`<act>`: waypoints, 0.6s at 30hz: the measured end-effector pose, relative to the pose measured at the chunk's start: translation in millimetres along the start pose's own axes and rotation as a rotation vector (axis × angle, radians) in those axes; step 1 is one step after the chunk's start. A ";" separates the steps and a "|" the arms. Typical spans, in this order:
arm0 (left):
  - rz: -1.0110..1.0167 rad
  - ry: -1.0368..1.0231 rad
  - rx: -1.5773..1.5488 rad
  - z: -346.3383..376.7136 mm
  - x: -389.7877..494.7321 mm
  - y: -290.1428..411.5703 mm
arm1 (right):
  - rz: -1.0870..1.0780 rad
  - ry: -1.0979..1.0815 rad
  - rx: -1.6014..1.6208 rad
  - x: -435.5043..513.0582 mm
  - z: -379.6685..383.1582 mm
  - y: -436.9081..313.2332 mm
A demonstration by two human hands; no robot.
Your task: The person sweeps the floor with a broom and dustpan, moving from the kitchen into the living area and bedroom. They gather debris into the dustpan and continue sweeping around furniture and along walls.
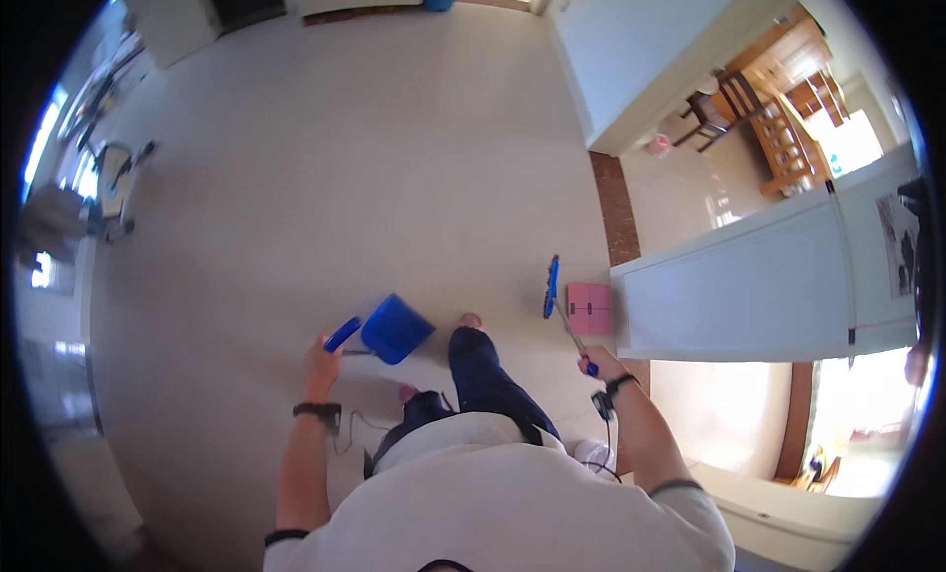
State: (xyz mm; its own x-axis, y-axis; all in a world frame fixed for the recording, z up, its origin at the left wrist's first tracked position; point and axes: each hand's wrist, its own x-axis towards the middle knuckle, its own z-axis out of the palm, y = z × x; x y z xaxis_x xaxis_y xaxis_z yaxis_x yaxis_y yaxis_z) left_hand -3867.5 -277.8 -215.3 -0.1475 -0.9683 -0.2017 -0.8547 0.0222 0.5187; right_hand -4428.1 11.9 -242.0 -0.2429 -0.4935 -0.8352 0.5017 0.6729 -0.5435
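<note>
My left hand (323, 365) grips the blue handle (343, 334) of a long-handled dustpan. Its blue plastic pan (397, 329) is at floor level, ahead and to the left of my feet; whether it touches the tiles I cannot tell. In my right hand (602, 363) is the blue-tipped grey stick of a broom (570, 327). The broom's narrow blue head (552, 287), with dark bristles along one side, is beside a pink box (590, 309) with two dark fittings. Both wrists wear black bands with small devices and cables.
A pale tiled floor (369, 165) stretches ahead. To the right, a white partition (732, 291) stands beside a doorway with a dark brown threshold (613, 202). Beyond are a wooden chair (720, 110) and table. A wheeled stand (114, 180) is at the left.
</note>
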 end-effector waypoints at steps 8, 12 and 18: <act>0.002 0.019 0.125 7.3 36.1 14.9 | -1.131 -0.571 -1.477 169.3 98.2 -59.5; -0.062 0.058 -0.066 7.8 46.8 8.9 | -0.882 -0.815 -1.347 174.2 198.5 -48.9; -0.049 -0.031 0.156 -3.2 40.4 9.9 | 0.117 -0.720 -0.818 165.5 201.0 -144.8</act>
State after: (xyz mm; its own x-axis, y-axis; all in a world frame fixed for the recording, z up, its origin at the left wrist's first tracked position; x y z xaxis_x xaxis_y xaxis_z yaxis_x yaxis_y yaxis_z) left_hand -3880.3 -317.5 -215.7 -0.1173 -0.9611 -0.2499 -0.9279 0.0163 0.3726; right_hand -4374.0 -277.9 -284.6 0.4459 -0.4303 -0.7849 -0.2775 0.7673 -0.5782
